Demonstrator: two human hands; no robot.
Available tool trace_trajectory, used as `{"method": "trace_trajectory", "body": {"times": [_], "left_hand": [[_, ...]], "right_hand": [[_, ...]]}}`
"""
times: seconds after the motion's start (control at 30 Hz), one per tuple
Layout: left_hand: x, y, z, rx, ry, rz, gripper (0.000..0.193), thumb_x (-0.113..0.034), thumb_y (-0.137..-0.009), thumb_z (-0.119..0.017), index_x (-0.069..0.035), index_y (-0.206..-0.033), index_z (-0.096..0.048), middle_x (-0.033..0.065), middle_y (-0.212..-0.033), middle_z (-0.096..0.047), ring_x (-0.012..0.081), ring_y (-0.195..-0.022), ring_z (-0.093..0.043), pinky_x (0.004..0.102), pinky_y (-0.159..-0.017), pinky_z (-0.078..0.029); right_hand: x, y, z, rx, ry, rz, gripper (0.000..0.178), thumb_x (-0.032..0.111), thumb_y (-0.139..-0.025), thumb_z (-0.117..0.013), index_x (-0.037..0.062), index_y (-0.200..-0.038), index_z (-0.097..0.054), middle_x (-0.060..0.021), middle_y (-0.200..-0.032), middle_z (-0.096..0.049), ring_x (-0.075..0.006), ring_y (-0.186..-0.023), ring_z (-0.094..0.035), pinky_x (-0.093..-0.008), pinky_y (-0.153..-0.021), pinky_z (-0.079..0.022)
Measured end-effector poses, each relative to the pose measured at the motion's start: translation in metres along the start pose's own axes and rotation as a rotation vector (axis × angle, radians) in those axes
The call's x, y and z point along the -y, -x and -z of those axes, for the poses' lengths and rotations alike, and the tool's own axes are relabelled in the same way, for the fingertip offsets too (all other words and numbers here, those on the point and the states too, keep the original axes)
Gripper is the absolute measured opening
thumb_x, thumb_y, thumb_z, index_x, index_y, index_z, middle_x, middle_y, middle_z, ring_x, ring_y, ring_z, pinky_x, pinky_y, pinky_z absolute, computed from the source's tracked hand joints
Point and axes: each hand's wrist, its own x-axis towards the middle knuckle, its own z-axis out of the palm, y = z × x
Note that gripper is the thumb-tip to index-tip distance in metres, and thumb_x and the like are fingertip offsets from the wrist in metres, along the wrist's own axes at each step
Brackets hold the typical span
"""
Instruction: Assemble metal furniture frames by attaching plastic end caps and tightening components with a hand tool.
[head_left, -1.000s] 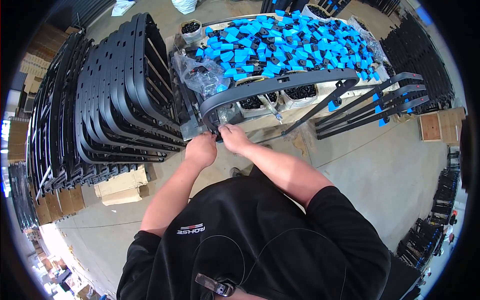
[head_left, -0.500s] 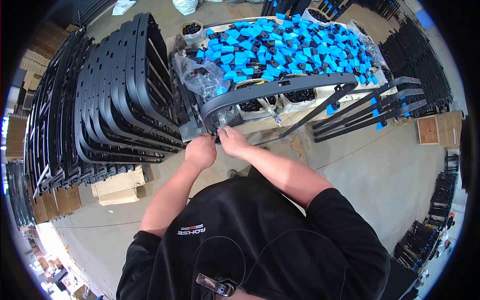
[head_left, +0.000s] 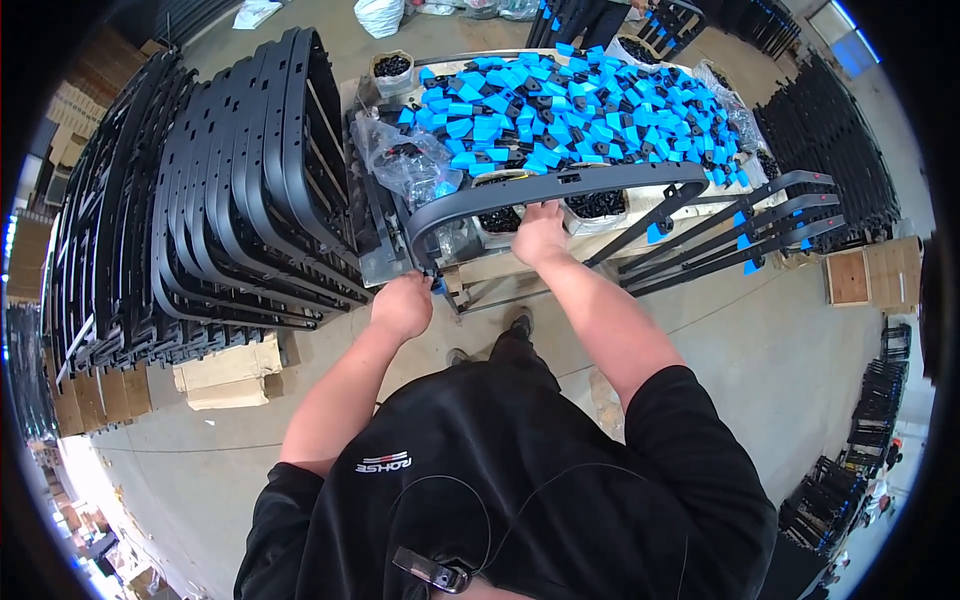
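A black curved frame [head_left: 560, 184] stands on end before me, its rounded top bar crossing in front of the table. My left hand [head_left: 403, 305] is closed around the lower end of the frame's left leg. A small blue piece [head_left: 438, 286] shows at its fingertips. My right hand [head_left: 541, 236] is just below the middle of the top bar, between two white tubs of small black parts, the left tub [head_left: 500, 238] and the right tub [head_left: 598, 224]. Its fingers look curled, and the bar partly hides their tips, so what they hold cannot be made out.
Blue-and-black pieces [head_left: 590, 110] lie heaped on the table, beside a clear plastic bag [head_left: 405, 160]. Black frames [head_left: 235, 180] stand densely stacked on my left. Several more frames [head_left: 790, 205] with blue pieces lean at the right, near a wooden box [head_left: 873, 272].
My right hand has left the frame's left leg and moved right and away from me, to where a tool with a metal end lay between the tubs. My left hand stays put.
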Motion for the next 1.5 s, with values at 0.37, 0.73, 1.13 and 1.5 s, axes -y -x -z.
{"method": "trace_trajectory", "body": {"times": [0.37,0.73,1.13,1.5], "left_hand": [[0.001,0.010,-0.006,-0.086,0.137,0.019,0.039,-0.033,-0.106,-0.045,0.001,-0.107,-0.063,0.0257,-0.106,-0.070,0.0431,-0.103,-0.066,0.0504,-0.091,-0.051],[-0.003,0.040,-0.048,-0.058,1.469,-0.262,0.034,-0.015,-0.108,-0.050,0.002,-0.139,-0.048,0.0073,-0.114,-0.066,0.0134,-0.103,-0.062,0.0317,-0.093,-0.051],[0.060,0.016,-0.054,-0.409,1.639,0.114,0.020,-0.019,-0.105,-0.057,-0.013,-0.123,-0.049,0.0000,-0.080,-0.055,0.0084,-0.066,-0.051,0.0234,-0.055,-0.041],[0.048,0.001,-0.067,-0.379,1.697,0.153,0.019,-0.015,-0.102,-0.064,-0.014,-0.109,-0.047,-0.0025,-0.071,-0.048,0.0066,-0.056,-0.042,0.0226,-0.048,-0.032]], "right_hand": [[-0.025,0.043,0.000,-0.268,-0.555,0.254,0.038,0.008,-0.089,-0.064,0.0004,-0.126,-0.057,-0.0165,-0.097,-0.068,-0.0350,-0.085,-0.066,-0.0456,-0.083,-0.054],[0.018,0.158,0.016,0.720,-1.126,0.011,0.011,0.018,-0.098,-0.067,0.0075,-0.102,-0.064,0.0045,-0.075,-0.057,-0.0057,-0.063,-0.049,-0.0255,-0.056,-0.041],[0.008,0.150,0.000,0.380,-0.844,0.251,0.016,0.017,-0.098,-0.065,0.0030,-0.104,-0.062,-0.0013,-0.083,-0.060,-0.0085,-0.073,-0.055,-0.0281,-0.068,-0.047],[-0.009,0.157,-0.020,0.473,-0.814,0.016,0.022,0.021,-0.095,-0.066,0.0005,-0.098,-0.058,-0.0092,-0.078,-0.059,-0.0171,-0.074,-0.054,-0.0366,-0.072,-0.048]]}}
